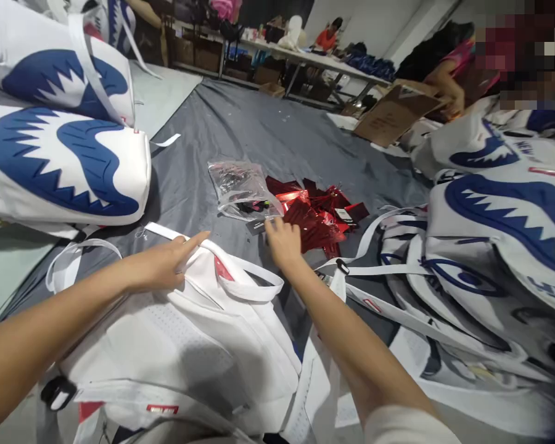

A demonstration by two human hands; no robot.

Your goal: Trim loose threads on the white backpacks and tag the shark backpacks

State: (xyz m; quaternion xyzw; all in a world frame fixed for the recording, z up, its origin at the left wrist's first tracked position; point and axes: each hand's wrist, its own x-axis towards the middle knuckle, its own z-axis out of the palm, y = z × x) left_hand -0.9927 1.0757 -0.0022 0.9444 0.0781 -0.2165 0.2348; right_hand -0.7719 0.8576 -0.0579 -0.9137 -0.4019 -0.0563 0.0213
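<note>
White backpack (198, 351), then clear plastic bag (222, 191) with small dark items (253, 206) inside.

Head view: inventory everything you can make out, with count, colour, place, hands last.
Front backpack: one, white with red labels, bottom centre
Left backpacks: at least two, white with blue prints, stacked
Right backpacks: several, white with blue prints, piled
Plastic bag: one, transparent with dark contents, centre
Dark card: one, blackish, below the plastic bag
Shiny pieces: many, red, right of the plastic bag
Cloth: one, grey, beneath these
Cardboard box: one, brown, upper right
Long table: one, pale, back
Person behind it: one, orange top
Person upper right: one, pink clothing
Left hand: one, bare, on front backpack
Right hand: one, bare, by plastic bag and shiny pieces
</note>
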